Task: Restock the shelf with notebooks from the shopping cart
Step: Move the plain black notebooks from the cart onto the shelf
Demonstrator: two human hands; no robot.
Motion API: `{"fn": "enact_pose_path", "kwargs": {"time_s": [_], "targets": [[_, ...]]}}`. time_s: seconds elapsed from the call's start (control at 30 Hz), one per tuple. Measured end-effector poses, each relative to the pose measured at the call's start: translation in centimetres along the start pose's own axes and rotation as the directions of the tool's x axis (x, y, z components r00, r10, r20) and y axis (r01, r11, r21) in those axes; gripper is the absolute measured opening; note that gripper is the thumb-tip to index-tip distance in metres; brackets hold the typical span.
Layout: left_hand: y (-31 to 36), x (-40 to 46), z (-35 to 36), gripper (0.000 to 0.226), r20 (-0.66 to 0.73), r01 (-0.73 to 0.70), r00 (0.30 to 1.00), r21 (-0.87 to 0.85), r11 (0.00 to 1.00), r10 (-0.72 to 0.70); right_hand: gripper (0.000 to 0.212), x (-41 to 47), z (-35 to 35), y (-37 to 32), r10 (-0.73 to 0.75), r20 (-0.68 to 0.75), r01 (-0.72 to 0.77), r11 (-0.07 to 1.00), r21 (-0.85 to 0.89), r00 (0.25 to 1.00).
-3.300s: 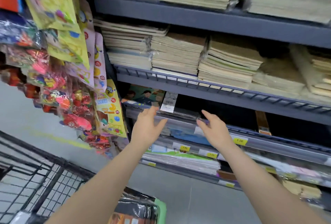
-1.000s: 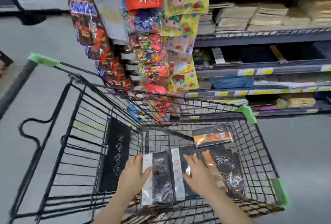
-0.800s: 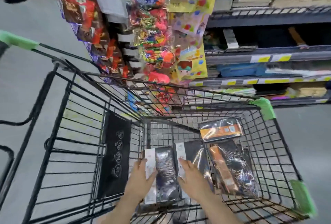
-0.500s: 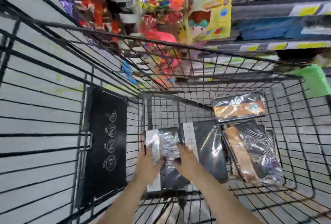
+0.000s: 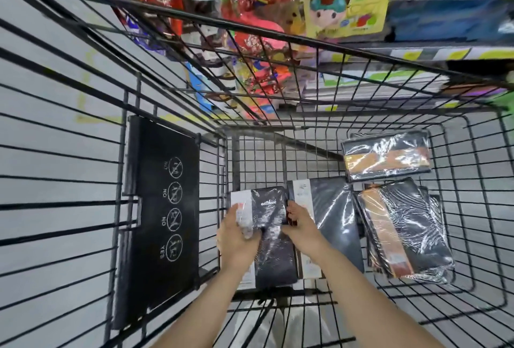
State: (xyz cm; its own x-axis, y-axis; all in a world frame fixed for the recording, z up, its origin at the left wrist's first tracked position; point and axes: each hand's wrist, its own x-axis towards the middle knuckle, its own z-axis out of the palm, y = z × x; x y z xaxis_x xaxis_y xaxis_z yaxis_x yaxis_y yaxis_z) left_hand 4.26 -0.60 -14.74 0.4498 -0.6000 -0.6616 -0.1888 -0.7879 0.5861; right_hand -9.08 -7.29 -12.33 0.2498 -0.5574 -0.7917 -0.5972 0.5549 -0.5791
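Both my hands reach down into the black wire shopping cart. A shrink-wrapped pack of black notebooks with a white band lies at the basket's left. My left hand grips its left edge and my right hand grips its right edge. Beside it on the right lies a second black pack with a white band. Two wrapped black-and-orange packs lie further right, one near and one far.
The cart's folded black child-seat flap with white warning icons stands at the left. Beyond the cart's rim hang colourful toy and snack bags. Lower store shelves with yellow price labels run at the top right. Grey floor lies around.
I turned from the shelf down to the cart. Over the last second both hands settled onto the left notebook pack and closed on its edges, while my view moved closer to the basket.
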Motion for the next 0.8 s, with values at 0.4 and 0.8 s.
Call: {"fn": "enact_pose_path", "kwargs": {"time_s": [0.4,0.8], "targets": [[-2.7,-1.0,-2.0,0.082,0.272,-0.366,0.927,0.509,0.779,0.258,0.062,3.3,-0.2,-1.3,-0.347,-0.085,0.197,0.700,-0.686,0.934],[-0.5,1.3,-1.0,0.070,0.103,-0.179,0.981,0.146,0.973,0.165,0.042,4.9,-1.4,-1.2,-0.373,-0.064,0.227,0.682,-0.695,0.926]]}}
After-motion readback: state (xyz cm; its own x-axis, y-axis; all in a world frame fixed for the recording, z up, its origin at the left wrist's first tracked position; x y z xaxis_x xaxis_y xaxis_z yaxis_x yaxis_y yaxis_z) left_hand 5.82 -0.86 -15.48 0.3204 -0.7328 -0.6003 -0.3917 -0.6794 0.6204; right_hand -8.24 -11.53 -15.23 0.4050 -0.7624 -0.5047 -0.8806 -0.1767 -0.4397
